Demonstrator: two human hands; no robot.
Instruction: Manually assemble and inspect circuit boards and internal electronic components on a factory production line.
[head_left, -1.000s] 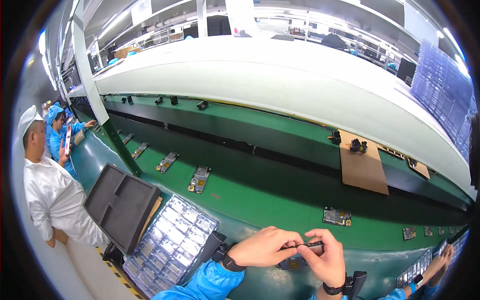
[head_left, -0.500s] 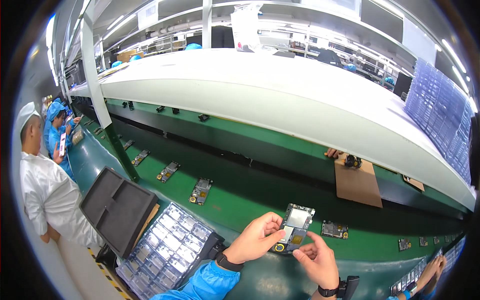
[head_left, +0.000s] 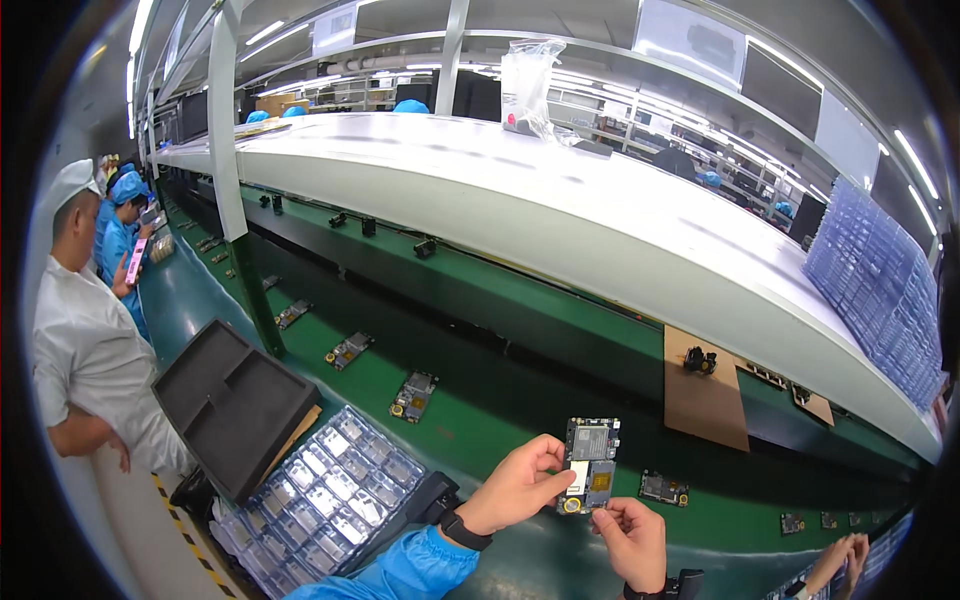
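My left hand [head_left: 513,487] grips the left edge of a circuit board [head_left: 597,447], its thumb lying across the lower left of the face. This board stands tilted up toward me and has a grey rectangular area on top, a dark patch with gold below and a yellow ring at its lower left corner. My right hand [head_left: 637,545] is closed with thumb and fingertips pinching the lower right corner. Just right of it a similar board [head_left: 664,488] lies on the green conveyor belt [head_left: 480,415]. Another board [head_left: 412,396] lies on the belt to the left.
Left of my arm sits a clear compartment tray [head_left: 335,490] of silvery parts, beside a black foam tray [head_left: 235,400]. Beyond the belt, cardboard [head_left: 702,415] carries a black part [head_left: 700,360]. A co-worker's hands [head_left: 840,565] are at lower right; a person in white [head_left: 100,330] stands left.
The board has turned more upright and face-on to me. My right fingers have closed in on its lower corner. The hand by the cardboard has gone, and my view has shifted slightly.
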